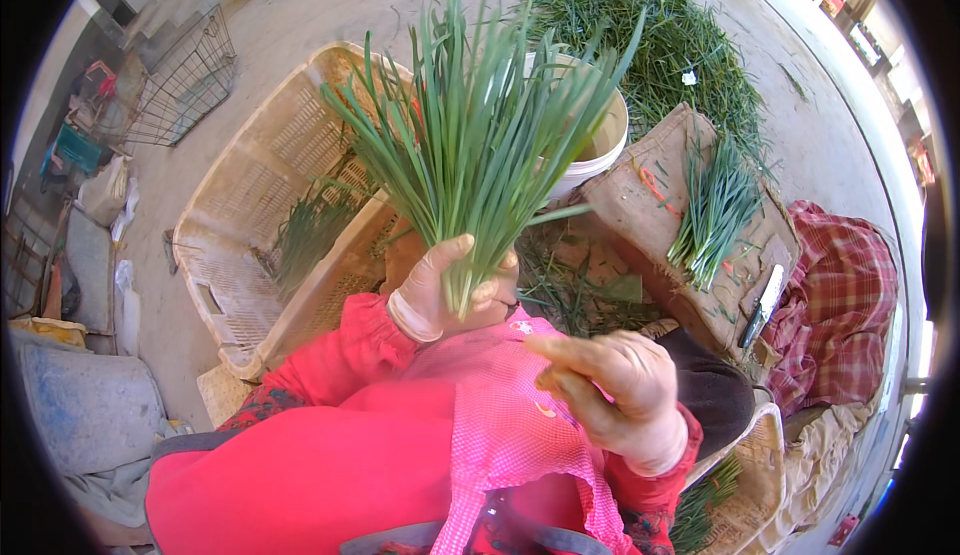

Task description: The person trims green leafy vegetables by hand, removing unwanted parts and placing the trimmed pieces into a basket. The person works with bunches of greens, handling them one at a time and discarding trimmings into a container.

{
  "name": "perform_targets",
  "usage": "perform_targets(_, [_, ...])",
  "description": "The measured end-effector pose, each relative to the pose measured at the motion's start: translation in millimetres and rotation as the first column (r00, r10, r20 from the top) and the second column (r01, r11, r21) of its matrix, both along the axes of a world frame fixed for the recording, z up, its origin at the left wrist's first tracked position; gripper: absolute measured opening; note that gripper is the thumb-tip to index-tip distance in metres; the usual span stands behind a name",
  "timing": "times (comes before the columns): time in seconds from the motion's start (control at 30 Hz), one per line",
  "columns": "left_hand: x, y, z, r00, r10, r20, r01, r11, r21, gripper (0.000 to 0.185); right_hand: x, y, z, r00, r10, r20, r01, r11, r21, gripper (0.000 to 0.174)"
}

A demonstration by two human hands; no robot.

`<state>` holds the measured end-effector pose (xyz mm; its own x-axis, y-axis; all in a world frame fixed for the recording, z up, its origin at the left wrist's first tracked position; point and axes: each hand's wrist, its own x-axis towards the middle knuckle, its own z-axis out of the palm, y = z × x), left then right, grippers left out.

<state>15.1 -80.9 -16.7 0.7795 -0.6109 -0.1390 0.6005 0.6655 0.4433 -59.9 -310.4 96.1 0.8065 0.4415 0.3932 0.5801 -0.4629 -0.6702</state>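
Observation:
My left hand (442, 285), in a pale thin glove, grips a bunch of green leafy stalks, likely garlic chives (480, 150), by the pale stem ends, with the leaves fanned upward. To the right of the bunch, my right hand (607, 390), gloved too and slightly blurred, is raised over the pink checked apron (510, 405). Its thumb and index finger are close together; whether something thin lies between them cannot be told. A smaller pile of the stalks (716, 210) rests on a cloth-covered board (630, 187) at the right, near red ties (658, 187) and a knife (763, 304).
A large plastic crate (225, 255) with some stalks stands at the left. Behind the bunch is a white bucket (615, 135), with a big heap of green leaves (675, 52) on the floor beyond. Plaid cloth (847, 307) lies at the right, another crate (769, 465) at the lower right.

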Motion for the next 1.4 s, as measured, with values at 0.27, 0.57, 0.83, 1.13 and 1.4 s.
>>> perform_targets(0.27, [-12.5, -8.8, 5.1, 0.996, 0.045, -0.073, -0.038, 0.995, 0.093, 0.046, 27.1, 59.5, -19.7, 0.916, -0.343, -0.209, 0.329, 0.939, -0.1, 0.046])
perform_targets(0.57, [-12.7, -10.4, 3.9, 0.999, 0.043, 0.01, -0.044, 0.985, 0.168, 0.041, 24.3, 62.3, -38.0, 0.932, -0.193, 0.307, 0.339, 0.76, -0.554, 0.04])
perform_targets(0.83, [-5.1, -4.5, 4.1, 0.999, -0.026, 0.038, 0.025, 0.999, 0.047, 0.033, 22.1, 38.8, -11.7, 0.825, 0.559, -0.076, -0.462, 0.747, 0.477, 0.017])
perform_targets(1.13, [-13.5, -6.7, 4.7, 0.997, -0.015, 0.072, 0.004, 0.988, 0.155, 0.044, 51.9, 59.3, -14.0, 0.787, -0.044, -0.616, 0.418, 0.772, 0.479, 0.021])
perform_targets(1.4, [-18.0, -11.0, 13.7, 0.987, -0.045, 0.151, 0.004, 0.965, 0.262, 0.054, 112.8, 40.8, -38.5, 0.759, -0.19, -0.623, 0.579, 0.635, 0.511, 0.017])
